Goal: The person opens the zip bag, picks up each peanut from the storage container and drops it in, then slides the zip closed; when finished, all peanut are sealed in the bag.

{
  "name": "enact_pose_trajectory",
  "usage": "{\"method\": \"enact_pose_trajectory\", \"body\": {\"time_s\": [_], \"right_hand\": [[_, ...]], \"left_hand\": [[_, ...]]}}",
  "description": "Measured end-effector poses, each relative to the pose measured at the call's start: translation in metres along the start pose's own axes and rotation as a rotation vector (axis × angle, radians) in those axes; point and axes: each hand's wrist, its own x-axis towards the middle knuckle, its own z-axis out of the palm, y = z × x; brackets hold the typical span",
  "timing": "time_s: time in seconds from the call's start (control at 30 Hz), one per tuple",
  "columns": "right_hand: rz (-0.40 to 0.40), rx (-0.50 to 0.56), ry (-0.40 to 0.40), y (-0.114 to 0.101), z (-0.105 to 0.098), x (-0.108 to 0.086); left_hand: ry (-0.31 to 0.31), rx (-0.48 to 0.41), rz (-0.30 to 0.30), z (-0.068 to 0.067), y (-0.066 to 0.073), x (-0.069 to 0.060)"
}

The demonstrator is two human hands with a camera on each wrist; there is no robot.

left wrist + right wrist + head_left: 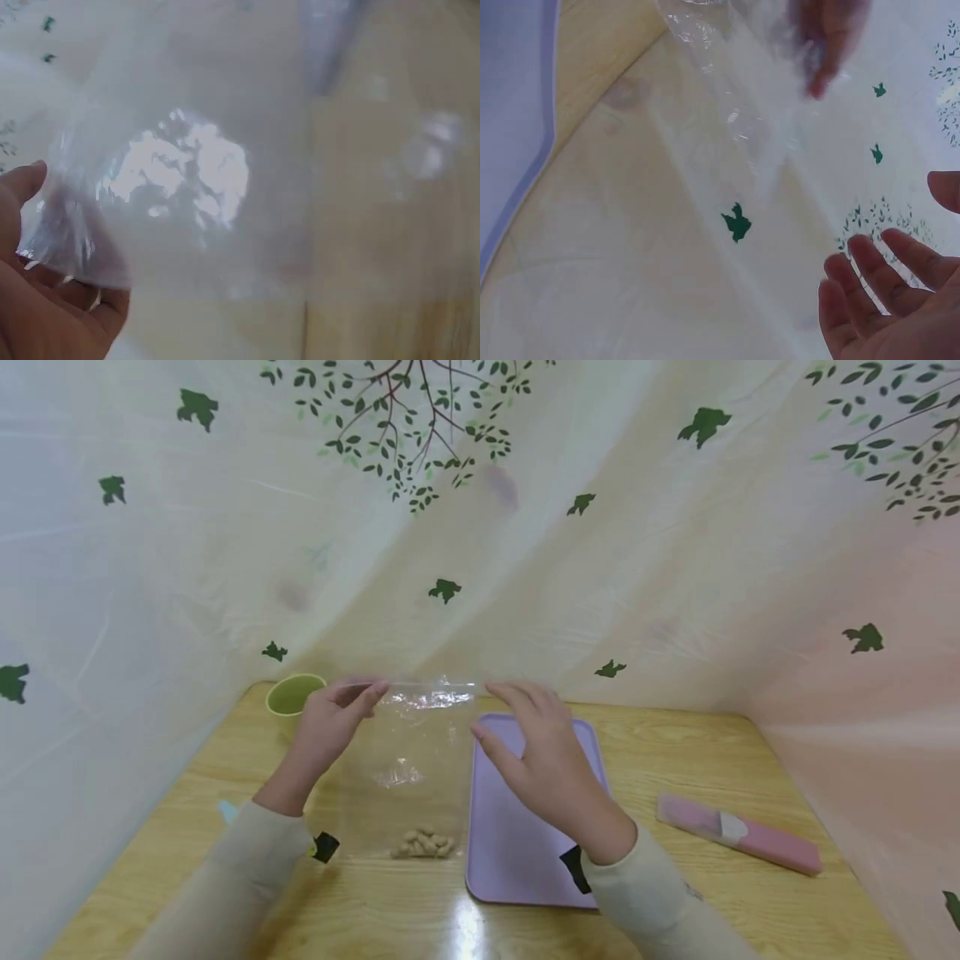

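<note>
A clear plastic bag (408,752) hangs upright in the head view, with several peanut-like pale pieces (423,843) gathered at its bottom. My left hand (333,714) pinches the bag's upper left corner between thumb and fingers; in the left wrist view that hand (60,285) is at the shiny film's edge. My right hand (543,760) is beside the bag's upper right corner, its fingers spread and holding nothing. The right wrist view shows this hand (900,292) apart from the film.
A purple tray (525,868) lies on the wooden table (375,918) under my right hand. Behind my left hand stands a green cup (288,697). To the right lies a pink, partly translucent case (750,835). A patterned curtain (525,585) closes off the back.
</note>
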Motion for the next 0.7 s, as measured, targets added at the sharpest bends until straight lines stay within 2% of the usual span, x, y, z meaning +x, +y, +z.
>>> {"method": "enact_pose_trajectory", "body": {"time_s": [0.07, 0.17, 0.23, 0.3, 0.43, 0.57, 0.7], "right_hand": [[0.029, 0.028, -0.016, 0.006, -0.002, -0.004], [0.05, 0.048, -0.014, 0.014, -0.007, -0.009], [0.066, 0.057, -0.011, 0.019, -0.011, -0.012], [0.077, 0.062, -0.008, 0.023, -0.013, -0.015], [0.09, 0.054, -0.017, 0.031, -0.014, -0.021], [0.116, 0.039, -0.056, 0.036, -0.013, -0.027], [0.152, 0.029, -0.093, 0.04, -0.012, -0.033]], "left_hand": [[-0.045, 0.063, -0.064, -0.001, -0.013, 0.007], [-0.13, 0.103, -0.133, -0.001, -0.028, 0.01], [-0.186, 0.108, -0.17, 0.001, -0.036, 0.008], [-0.233, 0.127, -0.181, 0.004, -0.042, 0.007], [-0.349, 0.242, -0.151, 0.013, -0.053, 0.005], [-0.47, 0.442, -0.096, 0.019, -0.061, 0.0], [-0.523, 0.595, -0.037, 0.025, -0.058, -0.007]]}}
